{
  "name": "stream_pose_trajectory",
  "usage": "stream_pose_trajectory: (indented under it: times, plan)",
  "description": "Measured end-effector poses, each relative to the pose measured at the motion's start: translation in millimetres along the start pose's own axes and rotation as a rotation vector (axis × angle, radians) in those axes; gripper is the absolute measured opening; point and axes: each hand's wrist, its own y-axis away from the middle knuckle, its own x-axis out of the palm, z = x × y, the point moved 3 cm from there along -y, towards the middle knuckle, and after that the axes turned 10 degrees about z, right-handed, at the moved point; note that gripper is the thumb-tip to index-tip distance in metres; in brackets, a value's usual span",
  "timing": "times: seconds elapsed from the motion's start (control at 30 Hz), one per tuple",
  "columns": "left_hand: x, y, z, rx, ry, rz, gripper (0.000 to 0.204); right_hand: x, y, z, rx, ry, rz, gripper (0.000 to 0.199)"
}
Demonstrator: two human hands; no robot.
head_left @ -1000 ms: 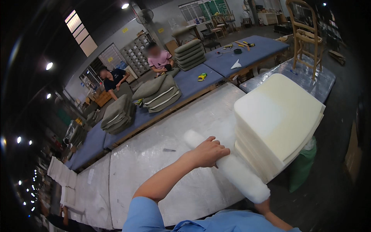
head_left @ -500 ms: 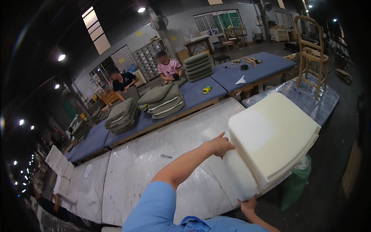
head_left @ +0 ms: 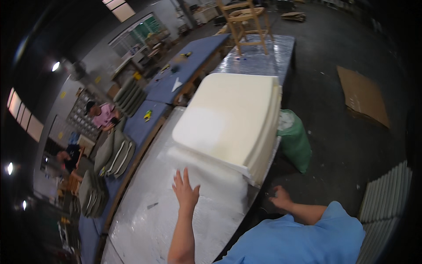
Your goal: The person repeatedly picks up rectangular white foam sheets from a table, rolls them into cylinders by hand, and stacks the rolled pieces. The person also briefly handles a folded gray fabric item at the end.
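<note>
A stack of cream-coloured foam seat pads (head_left: 228,112) with rounded corners stands on the plastic-covered table (head_left: 145,229). Against its near side lies a fluffy white sheet of wadding (head_left: 222,182), flat and partly under the stack. My left hand (head_left: 186,192) hovers over the table beside the wadding, fingers spread and holding nothing. Past the table's right edge, near the wadding's corner, is my right hand (head_left: 281,199). Its fingers are slightly bent and apart, with nothing visible in them.
A green sack (head_left: 295,145) stands on the floor against the table's right side. Behind the foam, a wooden chair frame (head_left: 246,24) sits on a wrapped table. Grey-green cushions (head_left: 115,154) fill the blue table (head_left: 143,127), where two people work. Flat cardboard (head_left: 362,97) lies at right.
My view has swung to the right. Both hands have let go of the wadding: the left has drawn back from the stack, the right has moved off the table's edge.
</note>
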Motion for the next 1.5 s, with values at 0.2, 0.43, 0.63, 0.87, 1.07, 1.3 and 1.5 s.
stream_pose_trajectory:
  times: [0.2, 0.43, 0.63, 0.87, 1.07, 1.3, 1.5]
  plan:
    - [115, 162, 47, -0.156, 0.346, 0.131, 0.089, -71, 38, -157, 0.665, -0.268, -0.316, 0.043]
    - [227, 315, 15, -0.639, 1.006, 0.844, 0.06, -133, -20, -159, 0.373, -0.183, -0.247, 0.035]
    - [258, 233, -59, -0.622, 0.951, 0.874, 0.061, -231, -184, -63, 0.067, -0.059, -0.337, 0.036]
    - [255, 122, -136, -0.728, 1.023, 0.743, 0.062, -308, -361, -10, -0.243, 0.255, -0.337, 0.033]
    - [227, 110, -194, -0.964, 1.151, 0.562, 0.063, -274, -483, 15, -0.169, 0.296, -0.074, 0.029]
    - [181, 111, -241, -1.072, 0.871, 0.723, 0.062, -212, -559, -54, -0.184, 0.722, 0.181, 0.031]
    - [205, 160, -305, -1.022, 0.957, 0.741, 0.053, -202, -567, -46, -0.139, 0.856, 0.252, 0.031]
